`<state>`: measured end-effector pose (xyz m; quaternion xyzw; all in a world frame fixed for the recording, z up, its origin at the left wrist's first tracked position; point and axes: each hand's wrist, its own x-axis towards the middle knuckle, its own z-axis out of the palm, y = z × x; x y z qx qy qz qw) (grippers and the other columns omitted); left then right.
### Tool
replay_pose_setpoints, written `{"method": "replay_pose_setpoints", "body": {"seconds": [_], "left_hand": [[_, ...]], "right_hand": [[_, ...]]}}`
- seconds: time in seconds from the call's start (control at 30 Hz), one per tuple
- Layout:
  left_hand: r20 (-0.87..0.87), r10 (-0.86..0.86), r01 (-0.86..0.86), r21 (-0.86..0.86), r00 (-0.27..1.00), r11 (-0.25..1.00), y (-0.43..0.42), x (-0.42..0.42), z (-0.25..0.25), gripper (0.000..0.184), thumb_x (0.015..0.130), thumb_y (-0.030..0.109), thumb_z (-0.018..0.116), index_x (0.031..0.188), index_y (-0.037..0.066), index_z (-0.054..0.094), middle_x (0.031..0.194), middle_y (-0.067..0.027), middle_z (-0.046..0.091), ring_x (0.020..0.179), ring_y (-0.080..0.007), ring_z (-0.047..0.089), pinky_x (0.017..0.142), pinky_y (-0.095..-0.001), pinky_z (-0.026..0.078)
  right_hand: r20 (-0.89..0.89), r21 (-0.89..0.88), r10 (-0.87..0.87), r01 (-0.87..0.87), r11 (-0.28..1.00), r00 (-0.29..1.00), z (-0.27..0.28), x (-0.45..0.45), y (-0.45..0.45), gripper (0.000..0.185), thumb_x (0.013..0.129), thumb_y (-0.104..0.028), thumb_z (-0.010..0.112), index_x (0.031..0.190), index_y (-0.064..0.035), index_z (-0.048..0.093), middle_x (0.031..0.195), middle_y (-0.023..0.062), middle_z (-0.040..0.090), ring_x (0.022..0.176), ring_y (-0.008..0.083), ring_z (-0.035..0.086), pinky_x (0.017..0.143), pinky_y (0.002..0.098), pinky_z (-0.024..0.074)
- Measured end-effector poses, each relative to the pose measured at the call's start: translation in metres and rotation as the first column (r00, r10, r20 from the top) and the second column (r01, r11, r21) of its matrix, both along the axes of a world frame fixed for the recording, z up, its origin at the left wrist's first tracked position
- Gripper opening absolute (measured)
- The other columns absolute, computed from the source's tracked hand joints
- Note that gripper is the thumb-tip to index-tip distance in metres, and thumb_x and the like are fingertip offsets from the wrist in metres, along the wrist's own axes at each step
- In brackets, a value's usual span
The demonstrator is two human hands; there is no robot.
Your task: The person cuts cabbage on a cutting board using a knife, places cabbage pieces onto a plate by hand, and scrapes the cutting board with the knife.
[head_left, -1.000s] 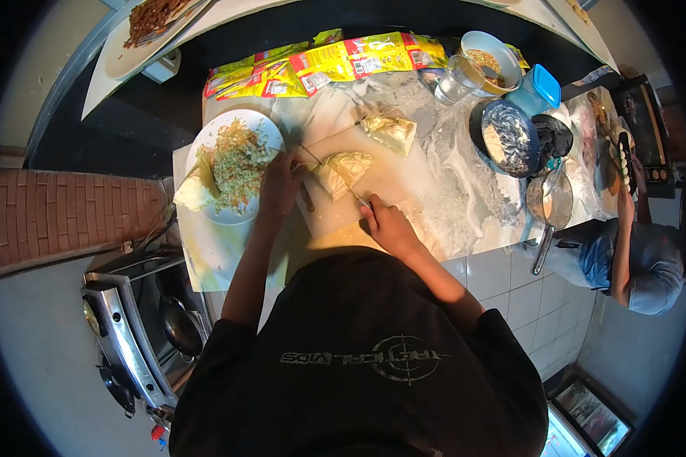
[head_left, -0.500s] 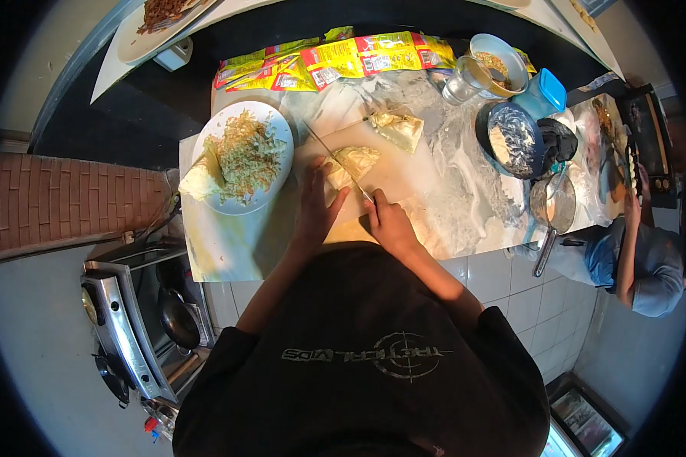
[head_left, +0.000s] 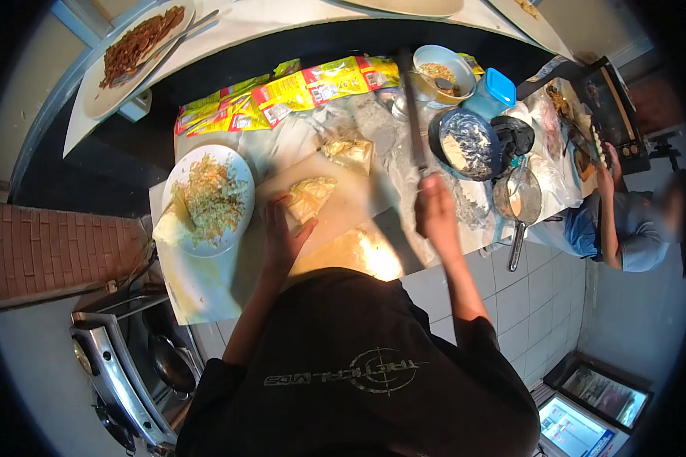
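My right hand [head_left: 438, 209] is closed around the handle of a long knife [head_left: 414, 122], whose blade points away from me, raised to the right of the cutting board [head_left: 358, 186]. On the board lies a golden-yellow folded wedge of food [head_left: 312, 198]. My left hand [head_left: 284, 240] rests at its left side, thumb and fingers apart, fingertips at or against its edge. Farther back sits a second, similar golden piece [head_left: 349, 151].
At left stands a white plate [head_left: 244, 186] of shredded vegetables. Behind are yellow-red sachets [head_left: 282, 99]. To the right are a bowl [head_left: 465, 68], a dark pan with white paste [head_left: 476, 148], a blue container [head_left: 495, 91] and a strainer [head_left: 518, 194]. Another person [head_left: 633, 232] works at far right.
The knife has lifted off the front wedge and swung right with my right hand. My left hand stays by the wedge. The whole view has shifted and turned.
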<state>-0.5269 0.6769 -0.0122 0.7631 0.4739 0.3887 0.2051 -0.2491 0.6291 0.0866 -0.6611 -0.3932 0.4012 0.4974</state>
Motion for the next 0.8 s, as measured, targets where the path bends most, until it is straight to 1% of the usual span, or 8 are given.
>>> {"method": "replay_pose_setpoints", "body": {"seconds": [0.03,0.13,0.23,0.43,0.6,0.7,0.73,0.8], "left_hand": [[-0.024,0.008,-0.009,-0.012,1.000,1.000,0.000,0.000,0.002,0.061,0.073,0.008,0.080,0.123,0.002,0.045,0.121,-0.0191,0.049,0.115,-0.0405,0.049,0.099,-0.0456,0.042],[0.006,0.015,-0.016,0.007,1.000,1.000,0.004,0.000,-0.015,0.065,0.071,0.008,0.082,0.124,0.003,0.044,0.121,-0.0192,0.048,0.116,-0.0405,0.047,0.100,-0.0480,0.040],[0.053,0.016,-0.015,-0.021,0.998,1.000,0.001,0.003,-0.013,0.067,0.070,0.007,0.082,0.125,0.003,0.042,0.123,-0.0196,0.046,0.117,-0.0406,0.047,0.100,-0.0481,0.040],[0.072,0.028,-0.030,0.022,0.997,0.999,0.001,0.001,-0.019,0.071,0.070,0.007,0.083,0.126,0.004,0.041,0.129,-0.0201,0.044,0.118,-0.0398,0.047,0.102,-0.0461,0.040],[0.096,0.024,-0.018,-0.066,0.995,0.998,0.003,-0.001,-0.030,0.073,0.069,0.010,0.085,0.127,0.004,0.040,0.133,-0.0209,0.043,0.122,-0.0397,0.045,0.103,-0.0461,0.039],[0.083,0.026,-0.020,-0.073,0.996,0.997,0.000,-0.003,-0.024,0.074,0.069,0.012,0.085,0.128,0.005,0.041,0.131,-0.0212,0.044,0.122,-0.0402,0.046,0.103,-0.0459,0.040],[0.068,0.030,-0.028,-0.041,0.997,0.999,0.000,-0.002,-0.022,0.073,0.070,0.012,0.085,0.128,0.005,0.041,0.131,-0.0209,0.045,0.122,-0.0401,0.046,0.103,-0.0457,0.040],[0.051,0.042,-0.041,-0.015,0.998,0.999,0.001,-0.002,-0.025,0.072,0.070,0.013,0.085,0.128,0.006,0.042,0.130,-0.0207,0.046,0.122,-0.0399,0.047,0.103,-0.0455,0.041]], "right_hand": [[-0.097,-0.031,-0.094,0.092,0.995,0.991,0.005,0.018,0.007,0.037,0.104,-0.041,0.041,0.085,-0.0108,0.050,0.056,-0.0069,0.039,0.045,0.0055,0.037,0.040,0.0249,0.0288],[-0.419,-0.144,-0.191,0.143,0.979,0.888,0.019,0.064,0.026,0.031,0.104,-0.039,0.035,0.097,-0.0102,0.045,0.059,-0.0019,0.037,0.041,0.0086,0.030,0.034,0.0243,0.0229],[-0.695,-0.182,-0.120,-0.012,0.983,0.709,0.004,0.110,0.041,0.027,0.105,-0.035,0.036,0.097,-0.0120,0.046,0.061,-0.0039,0.033,0.044,0.0055,0.028,0.035,0.0223,0.0205],[-0.812,-0.156,-0.076,-0.090,0.984,0.579,-0.006,0.113,0.050,0.027,0.105,-0.036,0.038,0.095,-0.0130,0.048,0.061,-0.0051,0.033,0.045,0.0051,0.028,0.036,0.0214,0.0198],[-0.766,-0.178,-0.096,-0.067,0.982,0.635,-0.007,0.099,0.046,0.029,0.105,-0.039,0.039,0.095,-0.0130,0.047,0.060,-0.0042,0.034,0.043,0.0064,0.028,0.036,0.0227,0.0209],[-0.514,0.022,-0.173,0.215,0.976,0.840,-0.017,0.065,0.016,0.033,0.104,-0.044,0.039,0.094,-0.0134,0.045,0.056,-0.0020,0.034,0.039,0.0091,0.031,0.035,0.0252,0.0248],[-0.367,0.069,-0.207,0.249,0.966,0.907,-0.030,0.052,0.000,0.034,0.104,-0.045,0.038,0.093,-0.0138,0.044,0.054,-0.0017,0.037,0.038,0.0093,0.034,0.035,0.0253,0.0274],[-0.120,0.067,-0.241,0.250,0.966,0.963,-0.043,0.027,-0.036,0.036,0.104,-0.045,0.036,0.088,-0.0146,0.042,0.054,-0.0054,0.035,0.038,0.0052,0.030,0.035,0.0240,0.0216]]}}
